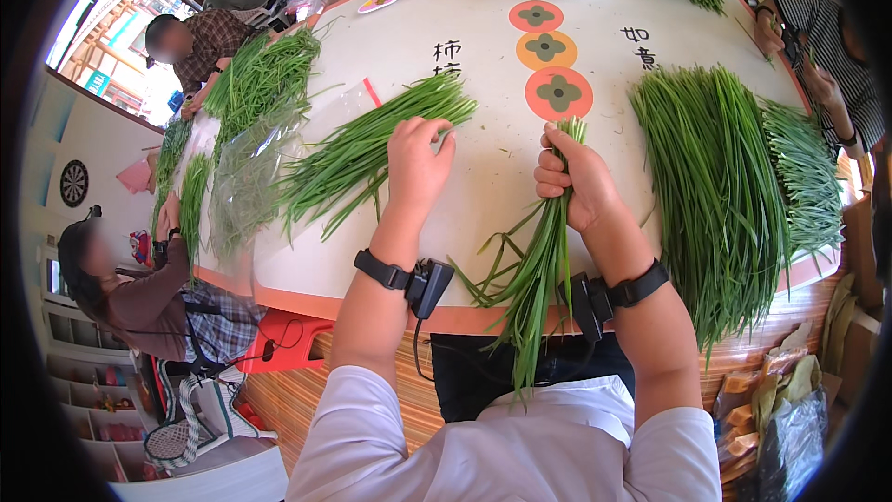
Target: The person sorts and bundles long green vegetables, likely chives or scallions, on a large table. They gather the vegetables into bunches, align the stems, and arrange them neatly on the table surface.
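Observation:
My right hand [578, 175] is closed around a bunch of garlic chives [548, 265], its pale cut ends poking up above the fist. The long green leaves hang down past the table edge toward my lap, with a few strands splayed out to the left. My left hand [420, 163] is beside the right end of a loose pile of garlic chives [358, 153]. Its fingers are curled in toward the thumb, and whatever they may hold is hidden. Each wrist wears a black strap with a small device.
A large neat heap of chives [711, 195] lies to the right, with another heap [804, 177] beyond it. Clear plastic bags [255, 172] and more chives [265, 74] are at the left. Several people sit around the white table [465, 242]. A red stool [283, 339] stands at lower left.

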`<move>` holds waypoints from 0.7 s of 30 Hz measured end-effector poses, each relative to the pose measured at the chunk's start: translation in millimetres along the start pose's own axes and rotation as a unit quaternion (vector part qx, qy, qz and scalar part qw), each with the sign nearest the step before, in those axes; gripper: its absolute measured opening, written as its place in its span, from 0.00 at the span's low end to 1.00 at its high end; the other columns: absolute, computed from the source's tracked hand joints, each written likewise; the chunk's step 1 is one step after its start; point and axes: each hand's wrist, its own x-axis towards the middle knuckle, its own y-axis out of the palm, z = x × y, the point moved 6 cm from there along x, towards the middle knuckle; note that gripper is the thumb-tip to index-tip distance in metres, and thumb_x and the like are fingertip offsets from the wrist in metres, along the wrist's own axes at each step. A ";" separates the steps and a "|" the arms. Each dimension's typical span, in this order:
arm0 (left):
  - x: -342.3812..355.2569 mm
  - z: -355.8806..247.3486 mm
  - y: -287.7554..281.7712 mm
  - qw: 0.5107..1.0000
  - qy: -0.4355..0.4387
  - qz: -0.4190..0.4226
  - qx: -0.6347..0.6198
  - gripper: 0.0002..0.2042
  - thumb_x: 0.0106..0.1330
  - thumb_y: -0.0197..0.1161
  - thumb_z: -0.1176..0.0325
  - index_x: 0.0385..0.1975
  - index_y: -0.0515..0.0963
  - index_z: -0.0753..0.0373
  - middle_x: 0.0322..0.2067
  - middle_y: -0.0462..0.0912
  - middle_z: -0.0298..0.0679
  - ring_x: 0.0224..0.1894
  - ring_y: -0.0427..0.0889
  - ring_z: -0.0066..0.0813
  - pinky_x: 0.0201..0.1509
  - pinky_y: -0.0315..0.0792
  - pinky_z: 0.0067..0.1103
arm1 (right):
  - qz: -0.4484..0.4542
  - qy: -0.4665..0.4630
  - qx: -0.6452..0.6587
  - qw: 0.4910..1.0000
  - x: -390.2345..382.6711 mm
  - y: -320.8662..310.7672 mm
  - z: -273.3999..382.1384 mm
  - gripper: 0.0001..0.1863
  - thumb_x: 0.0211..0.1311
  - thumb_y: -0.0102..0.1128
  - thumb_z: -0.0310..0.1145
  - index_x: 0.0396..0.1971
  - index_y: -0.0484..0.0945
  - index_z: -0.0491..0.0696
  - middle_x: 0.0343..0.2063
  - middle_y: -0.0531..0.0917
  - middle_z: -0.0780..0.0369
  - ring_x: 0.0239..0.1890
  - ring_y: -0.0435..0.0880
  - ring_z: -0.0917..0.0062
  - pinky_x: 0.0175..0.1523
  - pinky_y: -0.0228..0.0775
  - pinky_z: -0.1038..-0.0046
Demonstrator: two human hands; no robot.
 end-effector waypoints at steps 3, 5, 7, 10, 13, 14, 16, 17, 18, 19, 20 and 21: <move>6.0 9.8 5.1 0.997 0.007 0.006 0.082 0.06 0.45 0.65 0.72 0.25 0.78 0.59 0.22 0.72 0.35 0.31 0.70 0.33 0.36 0.62 0.28 | -0.001 0.003 -0.027 1.000 -0.9 3.5 -3.9 0.10 0.60 0.50 0.35 0.25 0.63 0.47 0.12 0.58 0.71 0.12 0.52 0.88 0.17 0.45 0.83; 8.4 11.9 10.5 0.993 0.012 0.020 0.114 0.07 0.45 0.65 0.70 0.25 0.78 0.58 0.24 0.72 0.35 0.33 0.70 0.33 0.38 0.61 0.28 | -0.005 0.005 -0.032 0.999 -0.8 3.9 -5.9 0.10 0.60 0.50 0.35 0.25 0.63 0.47 0.12 0.58 0.71 0.12 0.53 0.88 0.17 0.46 0.83; 11.0 12.8 15.4 0.990 0.012 0.029 0.140 0.07 0.44 0.66 0.70 0.25 0.78 0.57 0.25 0.73 0.34 0.35 0.70 0.33 0.40 0.60 0.28 | -0.012 0.003 -0.035 0.999 -0.3 2.2 -5.4 0.10 0.60 0.51 0.35 0.25 0.63 0.47 0.12 0.59 0.71 0.12 0.53 0.88 0.17 0.46 0.83; 13.1 12.0 16.8 0.985 0.008 0.031 0.167 0.07 0.44 0.66 0.69 0.25 0.77 0.57 0.26 0.73 0.34 0.37 0.69 0.33 0.40 0.59 0.29 | -0.010 0.003 -0.051 0.999 -0.5 3.7 -5.3 0.10 0.59 0.51 0.35 0.25 0.64 0.47 0.12 0.60 0.71 0.12 0.53 0.88 0.17 0.46 0.83; 13.2 10.0 14.6 0.984 0.010 0.023 0.179 0.07 0.44 0.66 0.70 0.24 0.77 0.57 0.27 0.73 0.33 0.38 0.69 0.34 0.40 0.59 0.29 | -0.015 0.003 -0.061 0.998 -0.3 3.0 -6.7 0.10 0.59 0.51 0.35 0.25 0.64 0.46 0.13 0.60 0.70 0.12 0.54 0.88 0.17 0.47 0.83; 13.6 9.9 14.1 0.984 0.008 0.020 0.179 0.06 0.44 0.65 0.70 0.23 0.77 0.57 0.27 0.73 0.33 0.38 0.69 0.33 0.40 0.59 0.28 | -0.015 0.002 -0.061 0.998 -0.5 3.4 -6.8 0.10 0.59 0.51 0.35 0.25 0.64 0.46 0.13 0.60 0.70 0.12 0.54 0.88 0.17 0.47 0.83; 13.0 10.9 14.2 0.983 0.004 0.016 0.181 0.06 0.44 0.65 0.70 0.23 0.76 0.57 0.27 0.73 0.33 0.38 0.69 0.33 0.41 0.59 0.28 | -0.013 -0.001 -0.062 0.998 -0.7 4.8 -7.0 0.10 0.58 0.52 0.35 0.25 0.64 0.46 0.13 0.61 0.70 0.12 0.54 0.88 0.17 0.48 0.82; 12.2 11.7 14.9 0.983 0.004 0.014 0.181 0.05 0.45 0.65 0.71 0.22 0.76 0.57 0.28 0.73 0.32 0.39 0.69 0.33 0.41 0.59 0.28 | -0.014 -0.001 -0.065 0.998 -0.5 4.4 -7.5 0.10 0.58 0.52 0.35 0.25 0.64 0.46 0.13 0.61 0.70 0.12 0.54 0.88 0.17 0.48 0.82; 12.4 11.7 14.8 0.983 0.006 0.012 0.181 0.05 0.45 0.65 0.71 0.22 0.76 0.57 0.28 0.73 0.32 0.39 0.69 0.33 0.41 0.59 0.28 | -0.014 -0.002 -0.067 0.998 -0.5 4.4 -7.2 0.10 0.58 0.52 0.35 0.25 0.64 0.46 0.13 0.61 0.70 0.12 0.55 0.87 0.17 0.48 0.82; 12.4 10.9 13.2 0.984 0.010 0.001 0.176 0.05 0.45 0.64 0.71 0.22 0.76 0.57 0.28 0.74 0.32 0.39 0.69 0.33 0.41 0.59 0.28 | -0.015 -0.003 -0.070 0.997 -0.5 4.4 -7.0 0.10 0.58 0.52 0.34 0.26 0.64 0.46 0.13 0.61 0.70 0.12 0.55 0.87 0.18 0.48 0.82; 12.4 10.2 11.5 0.985 0.015 -0.009 0.172 0.05 0.45 0.64 0.71 0.22 0.76 0.57 0.28 0.74 0.32 0.39 0.69 0.33 0.41 0.59 0.28 | -0.016 -0.003 -0.072 0.997 -0.4 4.4 -7.0 0.10 0.58 0.52 0.34 0.26 0.64 0.46 0.13 0.61 0.70 0.12 0.55 0.87 0.18 0.49 0.82; 12.5 9.5 10.4 0.986 0.021 -0.019 0.167 0.04 0.46 0.64 0.71 0.22 0.76 0.57 0.29 0.74 0.31 0.39 0.69 0.33 0.41 0.59 0.28 | -0.017 -0.004 -0.074 0.997 -0.1 4.1 -7.1 0.09 0.58 0.52 0.34 0.26 0.64 0.46 0.13 0.61 0.70 0.12 0.55 0.87 0.18 0.49 0.82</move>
